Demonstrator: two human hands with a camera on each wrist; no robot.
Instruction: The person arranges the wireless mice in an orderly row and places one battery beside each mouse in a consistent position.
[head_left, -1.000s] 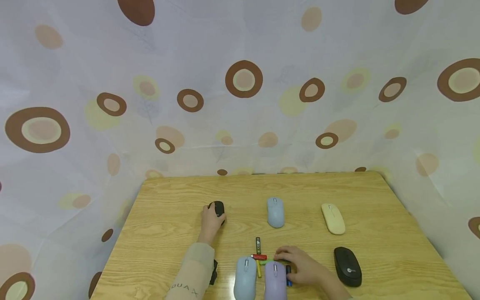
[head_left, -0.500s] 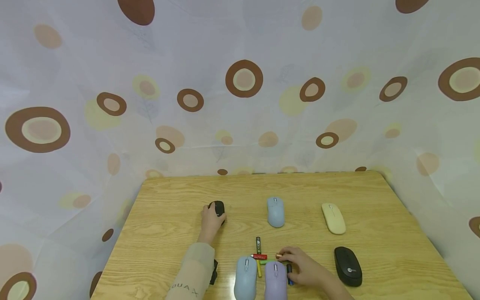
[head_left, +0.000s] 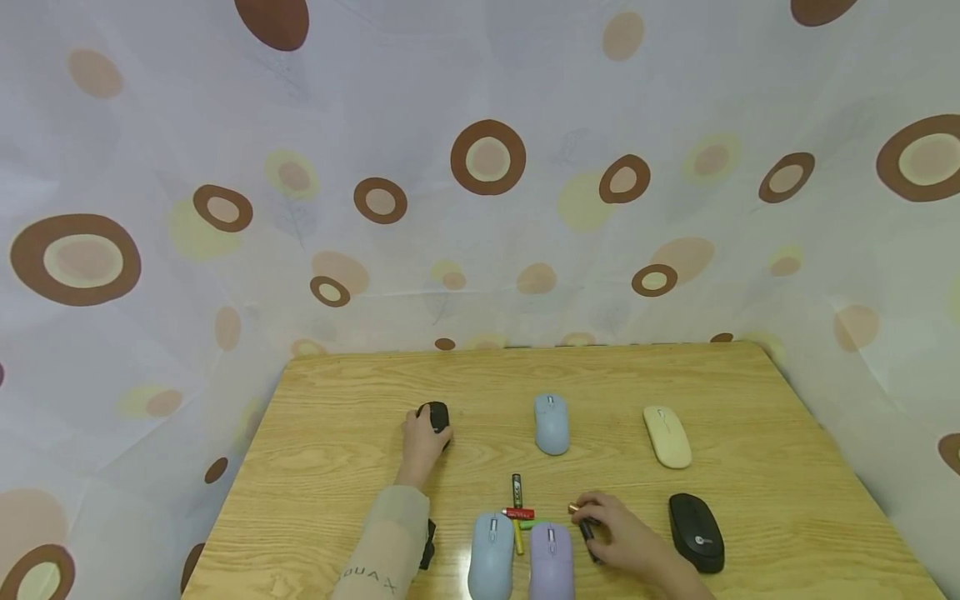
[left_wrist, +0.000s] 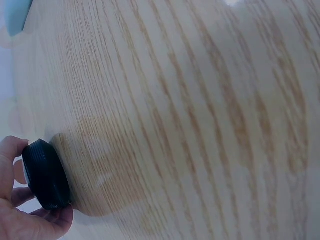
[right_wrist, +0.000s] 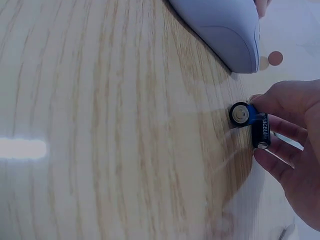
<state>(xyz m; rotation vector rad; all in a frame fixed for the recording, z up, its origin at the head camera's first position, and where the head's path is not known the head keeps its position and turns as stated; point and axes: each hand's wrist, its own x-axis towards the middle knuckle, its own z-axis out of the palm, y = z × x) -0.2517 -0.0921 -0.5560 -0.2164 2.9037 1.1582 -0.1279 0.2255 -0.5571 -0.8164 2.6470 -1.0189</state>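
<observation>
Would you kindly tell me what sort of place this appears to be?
Probably a small screened-off work corner indoors: patterned sheeting rises beyond and on both sides of a wooden table, which bears computer mice and loose batteries.

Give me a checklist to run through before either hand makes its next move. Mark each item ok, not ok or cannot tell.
1. Left hand grips the left black mouse: ok.
2. Right hand holds the blue battery and the black battery: ok.
3. Green battery fully visible from the head: not ok, the purple mouse partly hides it.
4. Cream mouse clear of both hands: ok.
5. Battery inside the left black mouse: cannot tell, its inside is hidden.
</observation>
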